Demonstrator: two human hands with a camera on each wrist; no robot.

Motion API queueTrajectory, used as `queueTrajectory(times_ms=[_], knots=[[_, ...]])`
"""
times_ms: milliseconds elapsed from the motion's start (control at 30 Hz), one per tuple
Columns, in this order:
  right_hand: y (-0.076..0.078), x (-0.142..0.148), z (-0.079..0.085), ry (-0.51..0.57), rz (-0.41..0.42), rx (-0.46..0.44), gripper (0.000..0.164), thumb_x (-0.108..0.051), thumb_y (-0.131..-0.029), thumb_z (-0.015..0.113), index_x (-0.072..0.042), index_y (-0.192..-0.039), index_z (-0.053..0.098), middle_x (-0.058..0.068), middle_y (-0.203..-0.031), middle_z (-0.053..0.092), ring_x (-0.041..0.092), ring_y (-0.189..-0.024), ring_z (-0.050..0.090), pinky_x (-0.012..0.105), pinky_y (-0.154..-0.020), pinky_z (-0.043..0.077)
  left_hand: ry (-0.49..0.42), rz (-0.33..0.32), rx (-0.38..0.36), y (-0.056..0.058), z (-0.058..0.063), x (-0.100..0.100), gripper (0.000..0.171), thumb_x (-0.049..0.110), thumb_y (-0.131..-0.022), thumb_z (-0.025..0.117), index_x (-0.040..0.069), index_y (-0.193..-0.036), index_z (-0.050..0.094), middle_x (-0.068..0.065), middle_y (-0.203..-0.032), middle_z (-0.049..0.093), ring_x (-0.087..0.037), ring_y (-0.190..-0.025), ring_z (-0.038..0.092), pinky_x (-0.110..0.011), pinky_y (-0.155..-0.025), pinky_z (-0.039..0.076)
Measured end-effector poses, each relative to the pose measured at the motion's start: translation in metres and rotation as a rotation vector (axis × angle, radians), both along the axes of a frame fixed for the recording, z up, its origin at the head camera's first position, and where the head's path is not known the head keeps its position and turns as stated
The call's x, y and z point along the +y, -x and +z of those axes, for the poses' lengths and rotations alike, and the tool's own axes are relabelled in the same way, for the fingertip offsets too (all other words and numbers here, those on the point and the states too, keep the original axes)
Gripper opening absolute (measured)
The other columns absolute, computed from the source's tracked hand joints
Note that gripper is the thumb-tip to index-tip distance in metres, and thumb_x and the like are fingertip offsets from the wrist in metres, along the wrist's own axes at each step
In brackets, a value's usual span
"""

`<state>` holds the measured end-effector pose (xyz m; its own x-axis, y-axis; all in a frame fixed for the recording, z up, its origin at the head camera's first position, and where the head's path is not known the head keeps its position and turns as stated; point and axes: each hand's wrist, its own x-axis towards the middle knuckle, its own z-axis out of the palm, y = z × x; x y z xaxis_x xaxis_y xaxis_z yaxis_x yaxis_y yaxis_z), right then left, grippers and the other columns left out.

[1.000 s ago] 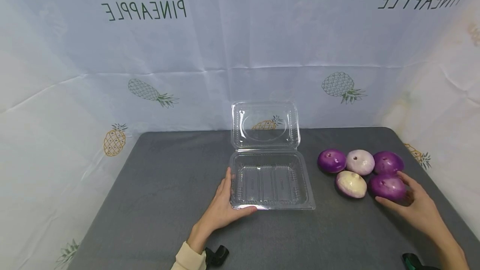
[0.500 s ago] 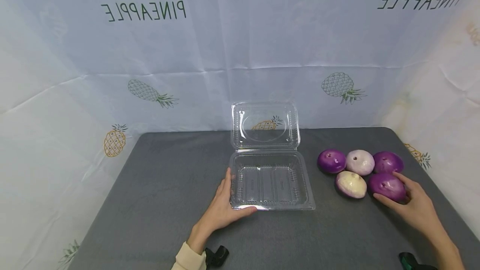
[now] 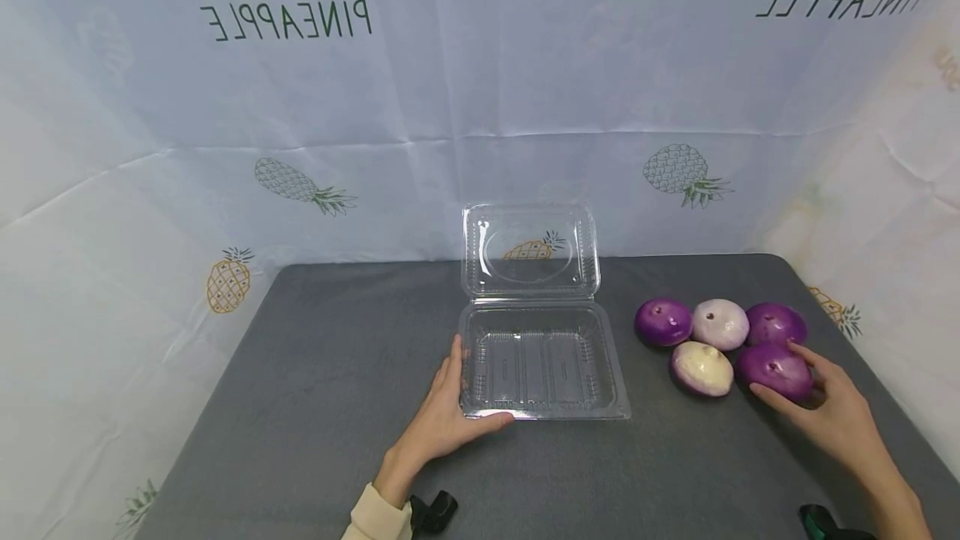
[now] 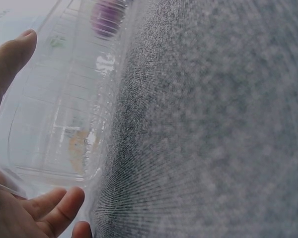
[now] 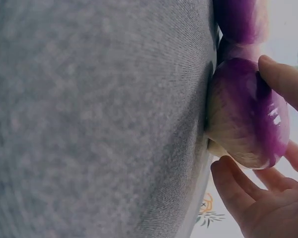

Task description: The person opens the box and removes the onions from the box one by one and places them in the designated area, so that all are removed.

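On the right of the head view my right hand [image 3: 836, 407] holds a purple onion [image 3: 775, 371], thumb on its near side and fingers round the far side. In the right wrist view this onion [image 5: 248, 114] is low against the tabletop, its pale streaked end facing the table. My left hand [image 3: 442, 419] lies at the near left corner of a clear plastic clamshell box [image 3: 618, 390], fingers straight along its left side and thumb along the front rim. The box's lid [image 3: 532, 252] stands raised at the back. In the left wrist view the thumb and fingers are spread beside the clear wall.
Beside the held onion are a purple onion [image 3: 777, 324], a white-topped onion [image 3: 721, 324], a darker purple onion [image 3: 663, 322] and a yellowish-topped onion [image 3: 702, 368]. All sit on the grey table [image 3: 337, 373]. Behind hangs a pale cloth [image 3: 525, 82] printed with pineapples.
My right hand has shifted slightly left and closed in on the purple onion, which looks slightly turned. My left hand and the clear box have stayed in place.
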<state>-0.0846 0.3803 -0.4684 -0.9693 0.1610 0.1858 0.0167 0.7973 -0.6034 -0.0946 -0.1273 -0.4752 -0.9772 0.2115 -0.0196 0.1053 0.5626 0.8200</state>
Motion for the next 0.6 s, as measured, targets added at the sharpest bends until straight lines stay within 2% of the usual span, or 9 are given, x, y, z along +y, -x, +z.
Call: queueTrajectory(times_ms=[33,100,133,200,300,400,467,533,600], knots=[[-0.0001,0.0,0.0001,0.001,0.0,0.005,0.087,-0.026,-0.082,0.087,0.008,-0.149,0.042,0.045,-0.132,0.045,0.03,-0.095,0.068,0.0,-0.061,0.027,0.001,0.0,0.002,0.0,0.0001,0.0,0.136,0.057,-0.073,0.087,0.014,-0.166,-0.002,-0.018,-0.164,0.032,-0.042,-0.136,0.052,-0.06,-0.111,0.045],[-0.0004,-0.0005,0.0002,0.011,0.006,0.014,0.085,-0.025,-0.081,0.088,0.007,-0.148,0.045,0.044,-0.131,0.046,-0.007,-0.089,0.059,-0.002,-0.061,0.028,0.001,0.0,0.006,0.0001,-0.0002,0.0,0.136,0.057,-0.073,0.087,0.014,-0.166,-0.002,-0.018,-0.164,0.033,-0.042,-0.135,0.053,-0.06,-0.11,0.045],[-0.0004,-0.0009,0.0,0.014,0.007,0.018,0.084,-0.025,-0.081,0.088,0.007,-0.147,0.046,0.044,-0.13,0.047,-0.019,-0.089,0.048,-0.002,-0.062,0.029,0.002,0.0,0.007,0.0002,-0.0002,0.0,0.136,0.057,-0.073,0.087,0.014,-0.166,-0.002,-0.017,-0.164,0.033,-0.042,-0.135,0.053,-0.06,-0.11,0.045],[-0.0002,-0.0018,-0.0005,0.015,0.001,0.024,0.084,-0.026,-0.081,0.088,0.005,-0.148,0.047,0.042,-0.13,0.048,-0.031,-0.091,0.026,-0.002,-0.062,0.029,0.002,-0.002,0.01,0.0003,-0.0003,0.0001,0.136,0.057,-0.073,0.087,0.013,-0.166,-0.002,-0.017,-0.164,0.033,-0.041,-0.135,0.053,-0.059,-0.11,0.045],[0.0001,-0.0035,-0.0009,0.002,-0.006,0.028,0.085,-0.027,-0.081,0.088,0.004,-0.148,0.047,0.041,-0.129,0.05,-0.023,-0.091,0.037,0.0,-0.062,0.028,0.006,-0.005,0.012,0.0001,-0.0006,0.0002,0.136,0.057,-0.073,0.087,0.014,-0.166,-0.002,-0.018,-0.164,0.032,-0.041,-0.136,0.052,-0.059,-0.111,0.045],[0.001,-0.0051,-0.0011,-0.007,-0.009,0.028,0.085,-0.027,-0.081,0.088,0.005,-0.148,0.047,0.04,-0.128,0.05,0.015,-0.092,0.062,0.0,-0.063,0.027,0.007,-0.006,0.015,-0.0003,-0.0005,0.0003,0.136,0.057,-0.073,0.087,0.013,-0.166,-0.002,-0.018,-0.164,0.032,-0.041,-0.137,0.051,-0.059,-0.111,0.044],[0.0016,-0.0059,-0.0013,-0.006,-0.004,0.026,0.086,-0.027,-0.082,0.087,0.006,-0.148,0.045,0.041,-0.128,0.049,0.045,-0.1,0.061,0.0,-0.062,0.027,0.006,-0.005,0.019,-0.0002,-0.0009,0.0004,0.136,0.057,-0.073,0.087,0.012,-0.166,-0.002,-0.018,-0.164,0.032,-0.041,-0.137,0.051,-0.059,-0.111,0.044],[0.0021,-0.0065,-0.0017,-0.001,0.001,0.03,0.085,-0.026,-0.082,0.087,0.008,-0.148,0.045,0.042,-0.128,0.048,0.059,-0.103,0.056,-0.001,-0.062,0.026,0.008,-0.002,0.017,-0.0002,-0.0008,0.0005,0.136,0.057,-0.073,0.087,0.012,-0.166,-0.001,-0.018,-0.164,0.032,-0.04,-0.138,0.05,-0.059,-0.112,0.043],[0.0027,-0.0069,-0.0025,-0.004,0.002,0.038,0.085,-0.026,-0.082,0.087,0.008,-0.147,0.045,0.042,-0.128,0.049,0.059,-0.102,0.056,-0.002,-0.062,0.026,0.013,0.001,0.016,-0.0001,-0.0007,0.0006,0.136,0.058,-0.073,0.087,0.013,-0.166,-0.001,-0.018,-0.164,0.032,-0.04,-0.139,0.05,-0.059,-0.112,0.043]])
